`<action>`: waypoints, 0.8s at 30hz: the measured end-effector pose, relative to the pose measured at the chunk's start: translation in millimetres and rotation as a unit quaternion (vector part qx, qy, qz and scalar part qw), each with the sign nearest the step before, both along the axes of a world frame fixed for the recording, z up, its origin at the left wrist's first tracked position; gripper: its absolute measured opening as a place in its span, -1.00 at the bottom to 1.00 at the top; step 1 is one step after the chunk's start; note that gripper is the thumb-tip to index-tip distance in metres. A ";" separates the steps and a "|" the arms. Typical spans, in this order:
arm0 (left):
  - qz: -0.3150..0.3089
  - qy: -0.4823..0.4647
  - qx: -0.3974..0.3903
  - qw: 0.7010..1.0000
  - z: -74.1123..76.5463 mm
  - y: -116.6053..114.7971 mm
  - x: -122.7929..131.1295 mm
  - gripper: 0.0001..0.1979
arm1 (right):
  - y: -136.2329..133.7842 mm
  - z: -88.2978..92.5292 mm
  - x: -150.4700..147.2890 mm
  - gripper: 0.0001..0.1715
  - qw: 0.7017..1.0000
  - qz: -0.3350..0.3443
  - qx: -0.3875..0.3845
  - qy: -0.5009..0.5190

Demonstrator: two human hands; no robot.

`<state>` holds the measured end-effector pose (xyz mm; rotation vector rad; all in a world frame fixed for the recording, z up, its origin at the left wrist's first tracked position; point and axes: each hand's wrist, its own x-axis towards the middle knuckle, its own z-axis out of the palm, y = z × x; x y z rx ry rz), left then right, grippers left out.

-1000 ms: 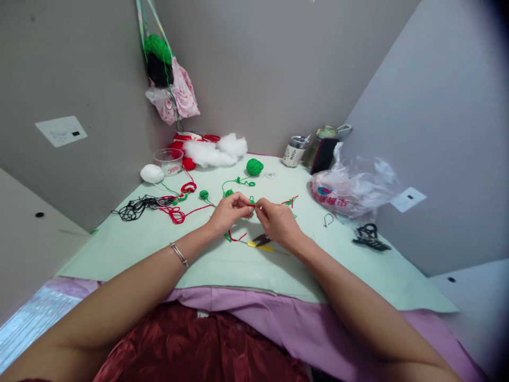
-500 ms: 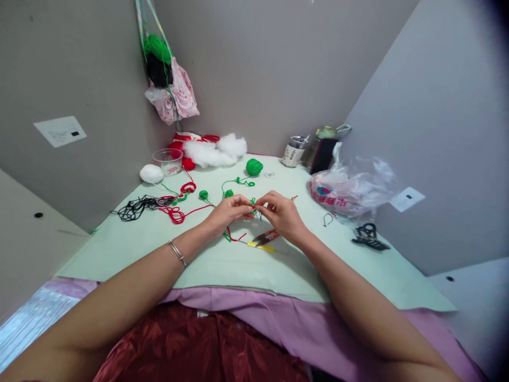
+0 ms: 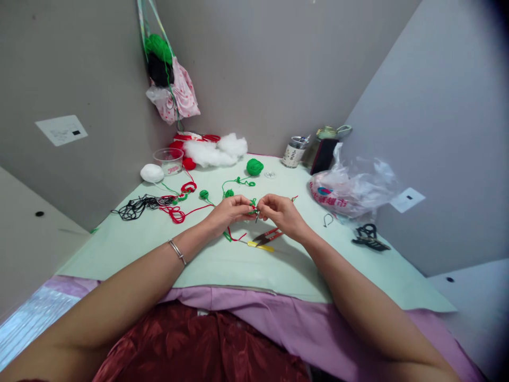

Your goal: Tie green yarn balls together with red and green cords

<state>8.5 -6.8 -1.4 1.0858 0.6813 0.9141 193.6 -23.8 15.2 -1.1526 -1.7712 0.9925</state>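
Observation:
My left hand (image 3: 229, 212) and my right hand (image 3: 280, 213) meet above the middle of the pale green mat (image 3: 199, 254). Both pinch a small green and red yarn piece (image 3: 253, 207) between their fingertips. Red and green strands hang from it down to the mat. Small thread snips with red and yellow handles (image 3: 264, 239) lie on the mat just below my right hand. A silver bangle (image 3: 177, 251) circles my left wrist.
A green yarn ball (image 3: 254, 166), white stuffing (image 3: 214, 150), a clear cup (image 3: 169, 160), a white ball (image 3: 151, 173), black yarn (image 3: 137, 206) and red yarn (image 3: 175, 214) lie at the back left. A plastic bag (image 3: 352, 188), a jar (image 3: 295, 151) and a black clip (image 3: 369, 237) sit right.
My right hand has risen off the snips and come slightly closer to my left hand. The snips now show in full on the mat.

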 end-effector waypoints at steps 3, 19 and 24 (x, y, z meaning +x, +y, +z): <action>-0.011 -0.007 -0.007 1.000 -0.2 1.0 -0.8 -0.72 | 0.7 3.3 0.0 -0.86 0.999 0.010 -0.029 0.043; 0.017 0.000 0.009 1.000 2.3 -2.6 -0.1 -0.70 | -4.5 0.1 -1.9 -0.70 0.984 -0.032 0.155 -0.079; 0.006 -0.021 0.009 1.000 2.0 -1.7 -0.7 -0.70 | -0.7 2.5 1.8 -0.55 0.995 -0.056 0.062 -0.058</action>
